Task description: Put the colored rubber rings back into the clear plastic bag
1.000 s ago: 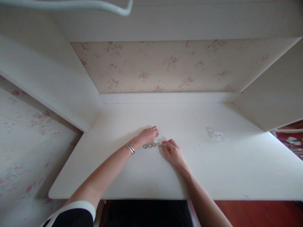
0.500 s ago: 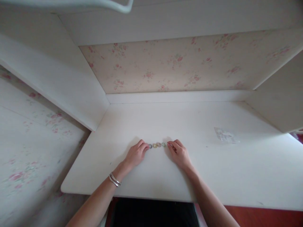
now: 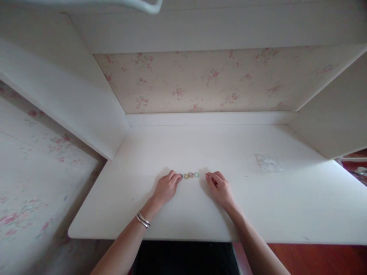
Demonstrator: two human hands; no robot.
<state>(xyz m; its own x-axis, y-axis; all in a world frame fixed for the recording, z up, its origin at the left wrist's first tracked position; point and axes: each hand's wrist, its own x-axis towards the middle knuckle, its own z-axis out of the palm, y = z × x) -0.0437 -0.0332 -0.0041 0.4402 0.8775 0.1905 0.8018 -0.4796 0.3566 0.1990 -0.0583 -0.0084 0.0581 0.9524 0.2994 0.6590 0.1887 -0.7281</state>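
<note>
Ring row (image 3: pixel 190 175) runs sideways between hands; left hand (image 3: pixel 166 188) touches its end, right hand (image 3: pixel 220 188) just off; both loosely curled, holding nothing.

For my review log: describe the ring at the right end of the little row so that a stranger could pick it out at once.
On the white desk, a short row of small rings lies between the left hand and the right hand. The greenish ring ends the row nearest the right hand, untouched; its neighbours look orange and yellow.

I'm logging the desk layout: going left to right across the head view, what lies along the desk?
Bracelet → left hand → yellow ring → orange ring → green ring → right hand → clear packet.
</note>
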